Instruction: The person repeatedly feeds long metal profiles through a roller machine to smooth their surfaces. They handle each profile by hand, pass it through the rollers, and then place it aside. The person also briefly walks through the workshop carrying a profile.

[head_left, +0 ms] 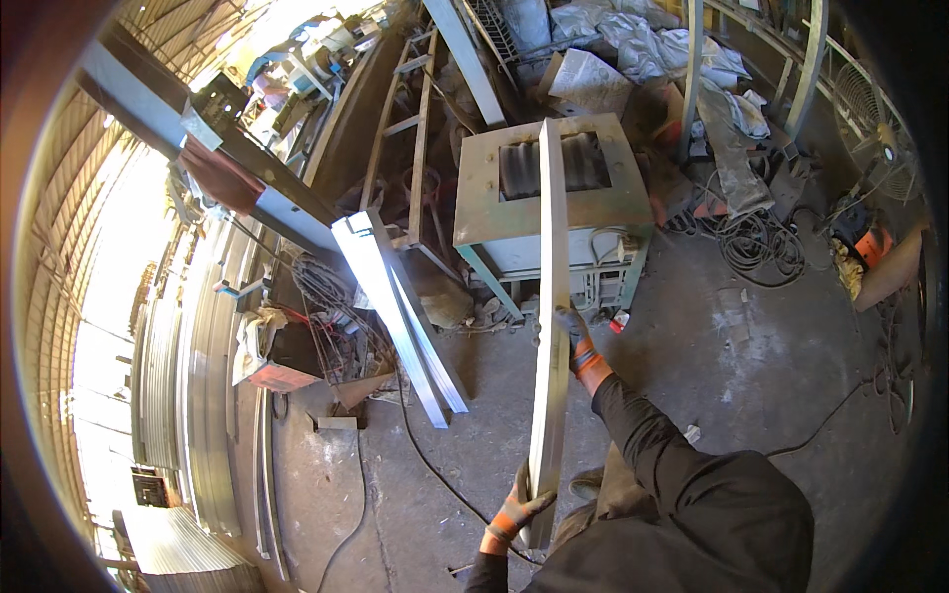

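A long, straight metal bar (552,395) with flat sides stands steeply in front of me, its far end in front of a green-grey machine (479,203). My left hand (519,506), in a grey and orange glove, is closed around the bar near its lower end. Higher up, my right hand (580,341), gloved alike, grips the bar's right side; some of its fingers are hidden behind the metal. To the left, several shiny metal profiles (390,296) lean together near the machine.
A dark cable (420,450) runs across the floor close to my left side. Coiled cables (756,247) lie right of the machine, near a standing fan (880,138). At left are an open box (287,361), long metal sheets (213,395) and a slanting steel beam (287,212).
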A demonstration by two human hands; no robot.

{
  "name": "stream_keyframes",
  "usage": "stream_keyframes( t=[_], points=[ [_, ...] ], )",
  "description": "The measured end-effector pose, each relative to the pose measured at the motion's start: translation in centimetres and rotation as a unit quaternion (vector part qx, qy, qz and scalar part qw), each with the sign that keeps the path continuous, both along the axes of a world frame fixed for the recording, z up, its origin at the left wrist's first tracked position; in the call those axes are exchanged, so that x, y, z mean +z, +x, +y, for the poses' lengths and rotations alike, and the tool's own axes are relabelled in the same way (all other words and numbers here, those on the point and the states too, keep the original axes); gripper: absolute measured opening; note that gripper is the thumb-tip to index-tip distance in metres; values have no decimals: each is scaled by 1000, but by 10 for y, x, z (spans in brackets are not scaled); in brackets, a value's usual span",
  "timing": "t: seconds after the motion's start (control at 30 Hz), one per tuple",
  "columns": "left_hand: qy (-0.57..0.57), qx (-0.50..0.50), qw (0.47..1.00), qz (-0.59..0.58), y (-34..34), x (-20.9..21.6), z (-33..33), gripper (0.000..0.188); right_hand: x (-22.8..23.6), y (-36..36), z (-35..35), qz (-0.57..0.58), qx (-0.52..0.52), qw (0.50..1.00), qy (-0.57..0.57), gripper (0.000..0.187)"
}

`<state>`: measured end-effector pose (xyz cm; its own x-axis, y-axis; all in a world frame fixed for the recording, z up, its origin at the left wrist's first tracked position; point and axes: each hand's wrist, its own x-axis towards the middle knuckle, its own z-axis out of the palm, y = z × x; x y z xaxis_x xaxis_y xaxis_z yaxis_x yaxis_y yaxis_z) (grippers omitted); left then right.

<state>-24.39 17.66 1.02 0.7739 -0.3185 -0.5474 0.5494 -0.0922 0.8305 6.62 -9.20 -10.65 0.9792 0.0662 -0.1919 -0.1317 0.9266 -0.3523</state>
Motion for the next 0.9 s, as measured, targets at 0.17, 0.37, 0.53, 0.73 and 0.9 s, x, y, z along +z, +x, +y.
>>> stream_keyframes(
  t=[0.17, 0.37, 0.53, 0.73, 0.9],
  points=[
    [19, -2, 1000, 4, 110, -11, -56, 116, 8, 95, -63, 28, -50, 988, -143, 62],
    [356, -44, 914, -190, 275, 10, -178, 120, 41, 301, -124, -153, -147, 391, -896, 89],
    [361, -36, 907, -214, 415, -6, -262, 112, 55, 464, -151, -68, -62, 247, -965, 80],
    [305, 20, 925, -226, 519, -49, -300, 94, 35, 571, -193, 38, -101, 245, -964, 68],
    [275, 39, 943, -185, 509, -63, -290, 66, 29, 552, -183, 39, -62, 199, -977, 67]
  ],
)
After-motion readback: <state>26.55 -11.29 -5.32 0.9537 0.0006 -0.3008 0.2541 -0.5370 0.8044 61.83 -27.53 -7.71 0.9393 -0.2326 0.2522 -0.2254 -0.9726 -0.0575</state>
